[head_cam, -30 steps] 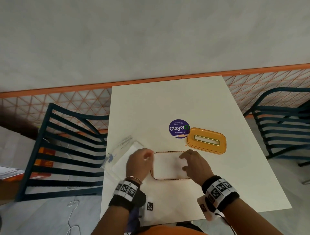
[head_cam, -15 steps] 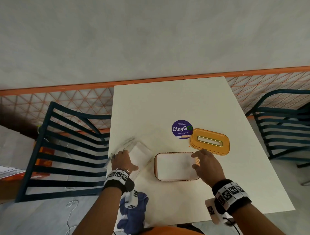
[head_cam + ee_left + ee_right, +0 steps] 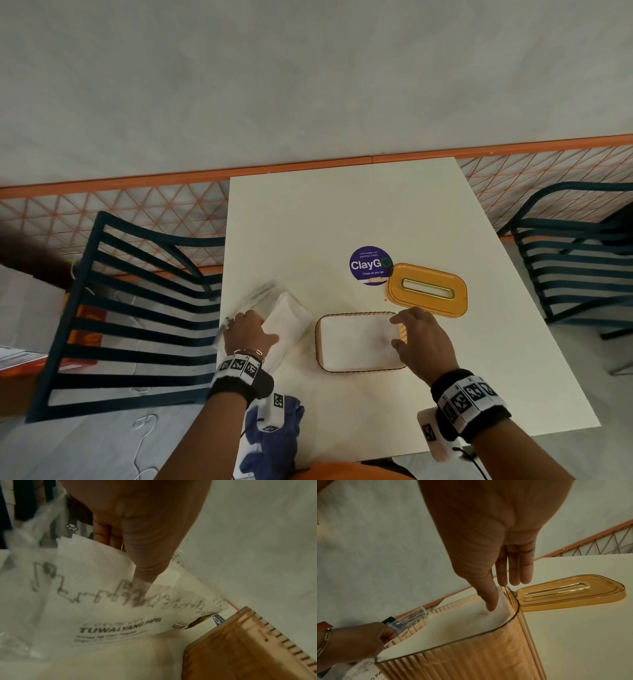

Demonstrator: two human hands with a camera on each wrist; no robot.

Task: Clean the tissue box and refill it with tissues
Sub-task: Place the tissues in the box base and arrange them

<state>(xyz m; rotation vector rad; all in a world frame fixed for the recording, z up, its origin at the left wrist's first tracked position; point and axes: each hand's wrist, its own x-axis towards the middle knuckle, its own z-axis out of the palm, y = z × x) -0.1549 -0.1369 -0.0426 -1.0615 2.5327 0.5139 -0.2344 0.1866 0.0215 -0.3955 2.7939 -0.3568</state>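
Note:
The amber ribbed tissue box [image 3: 318, 342] stands open on the white table [image 3: 342, 212], filled to the rim with white tissues [image 3: 356, 342]. Its amber lid [image 3: 428, 294] with a slot lies flat just behind the box's right end. My right hand [image 3: 411, 329] is at that end: the thumb presses the tissues [image 3: 453, 626] down inside, while the straight fingers reach past the rim. My left hand [image 3: 248, 334] grips the clear-wrapped tissue pack [image 3: 284, 318] left of the box. In the left wrist view the thumb [image 3: 145, 574] pinches the printed wrapper [image 3: 102, 601] against the fingers behind it.
A blue cloth [image 3: 270, 442] hangs at the table's near edge, under my left wrist. A round purple sticker [image 3: 370, 265] is stuck beside the lid. Dark slatted chairs stand left [image 3: 137, 308] and right [image 3: 575, 257]. An orange mesh fence [image 3: 137, 212] runs behind the table.
My left hand left the box's left end and moved left onto the tissue pack, taking hold of it. My right hand slid to the box's right end.

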